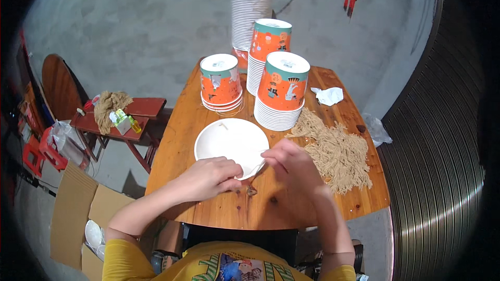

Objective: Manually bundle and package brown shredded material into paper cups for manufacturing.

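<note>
A shallow white round dish (pixel 229 138), seemingly a paper lid or bowl, lies on the wooden table in front of me. A short pale strand rests inside it near the far rim. My left hand (pixel 216 176) is over the near left rim, fingers curled and thumb close to the forefinger. At the right rim my right hand (pixel 290 160) is closed in a pinch. A thin pale line, perhaps a strand, shows between the hands; its ends are hidden by fingers. Right of that hand lies a heap of tan strings (pixel 341 158).
Upside-down orange and green paper tubs stand in stacks: left (pixel 221 80), right (pixel 284 83) and behind (pixel 269 41). A tall white stack (pixel 251 15) rises at the back. Crumpled tissue (pixel 329 96) lies far right. A red bench (pixel 138 119) and an opened carton (pixel 78 208) are left.
</note>
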The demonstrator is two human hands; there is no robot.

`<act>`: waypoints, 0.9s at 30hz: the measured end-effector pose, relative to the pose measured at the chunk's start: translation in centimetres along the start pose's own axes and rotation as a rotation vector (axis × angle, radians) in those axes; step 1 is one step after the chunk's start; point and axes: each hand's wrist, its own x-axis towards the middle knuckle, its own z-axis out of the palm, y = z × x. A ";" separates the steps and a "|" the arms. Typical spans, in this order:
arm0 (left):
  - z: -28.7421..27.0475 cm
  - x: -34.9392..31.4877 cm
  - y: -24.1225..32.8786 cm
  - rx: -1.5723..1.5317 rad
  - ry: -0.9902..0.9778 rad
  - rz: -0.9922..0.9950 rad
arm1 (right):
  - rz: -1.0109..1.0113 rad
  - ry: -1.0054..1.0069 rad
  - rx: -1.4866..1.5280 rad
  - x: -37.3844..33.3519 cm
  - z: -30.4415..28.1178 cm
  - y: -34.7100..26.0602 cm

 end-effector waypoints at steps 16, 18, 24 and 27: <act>3.7 0.1 -0.4 -0.213 0.445 -0.245 | -0.017 0.129 -0.081 1.6 4.8 -2.6; 3.6 -0.2 -0.4 -0.196 0.419 -0.211 | -0.050 0.147 -0.177 1.5 4.8 -3.0; 2.9 -0.7 -0.3 -0.154 0.383 -0.120 | -0.019 0.385 -0.134 2.9 4.0 -2.6; 1.3 -0.5 -1.4 -0.158 0.421 0.030 | 0.075 0.431 -0.054 3.0 3.3 -2.7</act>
